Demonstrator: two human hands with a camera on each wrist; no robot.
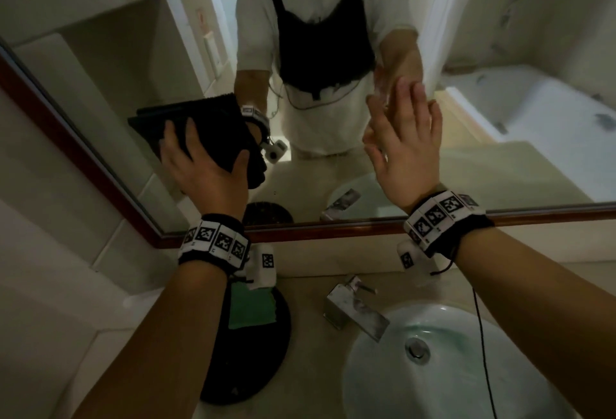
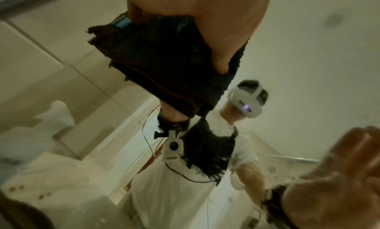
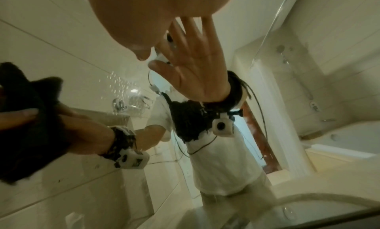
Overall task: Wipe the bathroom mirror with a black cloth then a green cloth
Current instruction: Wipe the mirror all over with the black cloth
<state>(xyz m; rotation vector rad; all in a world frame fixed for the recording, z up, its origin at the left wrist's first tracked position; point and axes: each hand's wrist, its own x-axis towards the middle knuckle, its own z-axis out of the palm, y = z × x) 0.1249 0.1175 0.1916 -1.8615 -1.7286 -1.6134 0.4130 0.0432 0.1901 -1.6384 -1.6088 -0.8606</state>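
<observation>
Head view: left hand [image 1: 200, 168] grips folded black terry cloth [image 1: 206, 122] against red-framed wall mirror [image 1: 110, 62], at the lower left of the glass. Right hand [image 1: 403, 148] is released, its straight fingers [image 1: 405, 95] at the glass. Green square cloth [image 1: 251, 308] lies on round black tray [image 1: 266, 352] on beige counter [image 1: 306, 335].
Left wrist view: thumb pins the cloth [image 2: 164, 61].
Right wrist view: palm blurred, probably touching glass.

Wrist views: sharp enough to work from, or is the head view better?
Head view: dim but fairly sharp, folded black cloth clear on the wood-framed mirror. Left wrist view: thumb crowds the top, right hand blurred. Right wrist view: palm blocks the top, cloth a dark blur.
</observation>
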